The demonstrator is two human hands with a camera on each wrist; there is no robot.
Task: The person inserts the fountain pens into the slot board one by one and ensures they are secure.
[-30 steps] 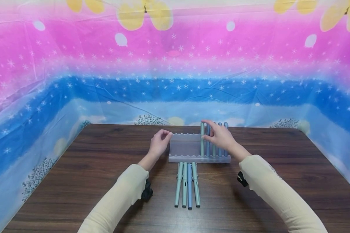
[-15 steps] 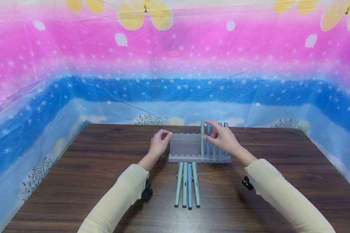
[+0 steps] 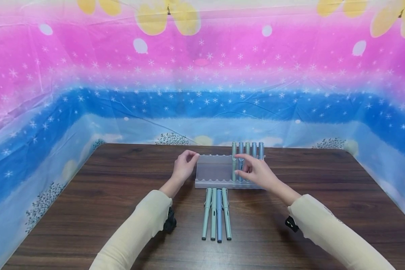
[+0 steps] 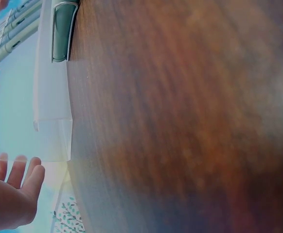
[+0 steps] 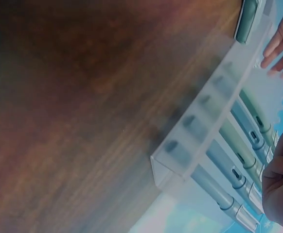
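Observation:
A clear pen rack (image 3: 214,168) with scalloped edges stands on the table. My left hand (image 3: 185,165) pinches its upper left corner between thumb and fingers. Several green and blue pens stand upright in the rack's right part; the leftmost is a green pen (image 3: 234,148). In front of these pens is my right hand (image 3: 256,172), thumb and index finger spread apart, holding nothing; it hides the lower parts of some pens. The right wrist view shows the standing pens from below, a blue pen (image 5: 212,187) at the rack's end.
In front of the rack several pens lie side by side, among them a blue pen (image 3: 219,217) and a green pen (image 3: 227,215). The dark wooden table (image 3: 121,187) meets a patterned cloth backdrop (image 3: 202,101) at the back and sides.
My right hand has moved down and slightly right, away from the pen tops, uncovering the caps of the standing pens. The left hand, the rack and the lying pens have stayed put.

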